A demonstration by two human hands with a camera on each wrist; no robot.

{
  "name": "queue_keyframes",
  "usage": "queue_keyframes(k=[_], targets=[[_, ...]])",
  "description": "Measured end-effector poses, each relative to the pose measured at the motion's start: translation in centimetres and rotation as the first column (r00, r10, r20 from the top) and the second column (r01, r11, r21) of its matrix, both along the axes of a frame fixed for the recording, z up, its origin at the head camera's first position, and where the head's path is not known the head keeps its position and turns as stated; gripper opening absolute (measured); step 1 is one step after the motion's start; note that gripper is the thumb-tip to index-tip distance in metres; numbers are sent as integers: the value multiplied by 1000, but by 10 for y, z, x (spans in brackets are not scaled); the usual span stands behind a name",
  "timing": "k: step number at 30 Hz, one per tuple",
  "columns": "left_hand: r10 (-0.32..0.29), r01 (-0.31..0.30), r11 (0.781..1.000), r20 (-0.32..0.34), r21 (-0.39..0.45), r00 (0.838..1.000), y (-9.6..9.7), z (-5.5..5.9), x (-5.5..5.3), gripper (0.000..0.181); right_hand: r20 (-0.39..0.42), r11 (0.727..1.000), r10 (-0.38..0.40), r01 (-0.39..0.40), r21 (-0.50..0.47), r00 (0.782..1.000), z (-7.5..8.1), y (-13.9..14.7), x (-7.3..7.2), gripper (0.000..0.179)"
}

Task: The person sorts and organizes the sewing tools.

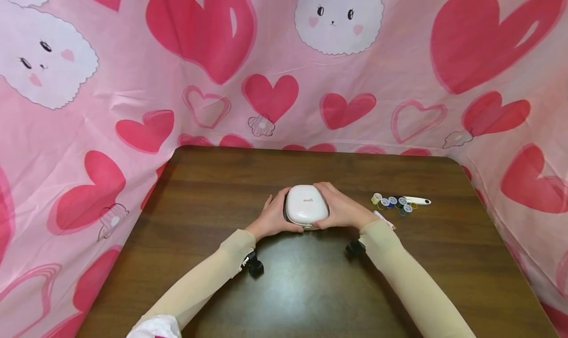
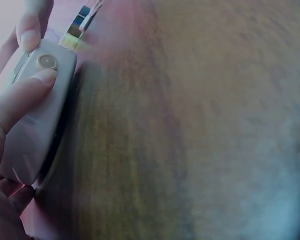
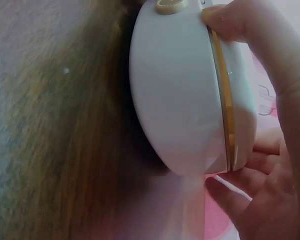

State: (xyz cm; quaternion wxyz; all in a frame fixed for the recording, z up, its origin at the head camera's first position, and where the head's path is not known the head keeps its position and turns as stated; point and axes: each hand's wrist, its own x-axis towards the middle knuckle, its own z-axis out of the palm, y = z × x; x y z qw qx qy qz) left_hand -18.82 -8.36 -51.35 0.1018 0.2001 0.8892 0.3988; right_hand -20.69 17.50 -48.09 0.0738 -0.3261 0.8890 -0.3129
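Note:
A glossy white rounded case with small lettering on its lid is held between both hands at the middle of the table. My left hand grips its left side, with the thumb at the front below a round cream-gold button. From the other side my right hand holds it, fingers around the back corner. In the right wrist view, the right thumb lies at the lid's front edge, where a gold-coloured strip shows along the seam. The case's dark underside is close over the tabletop.
Right of the case lie several small lidded paint pots. A white-handled tool lies by them, and a thin white stick-like item is near the right wrist. Pink heart-print cloth hangs behind the brown wooden table.

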Motion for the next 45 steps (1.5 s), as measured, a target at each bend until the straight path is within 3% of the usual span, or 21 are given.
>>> queue_keyframes(k=[7,15,24,33,39,45], targets=[[0,0,1000,-17,1,1000,0,-1,-3,121,-20,1000,-15,16,6,1000,3,0,0,104],[-10,10,1000,-2,-12,1000,0,0,2,122,108,998,-54,49,49,993,14,4,2,105],[-10,9,1000,-20,-18,1000,1,2,4,123,131,997,-78,78,0,988,23,14,-6,83],[-5,4,1000,-29,-23,1000,0,-2,3,122,155,977,-121,146,-156,980,33,18,-14,54],[-5,4,1000,-41,-23,999,-1,-3,3,123,117,974,-170,185,-129,978,38,18,-18,39],[-12,11,1000,-32,-24,999,-1,-2,3,122,181,964,-178,208,-164,967,42,20,-20,36]])
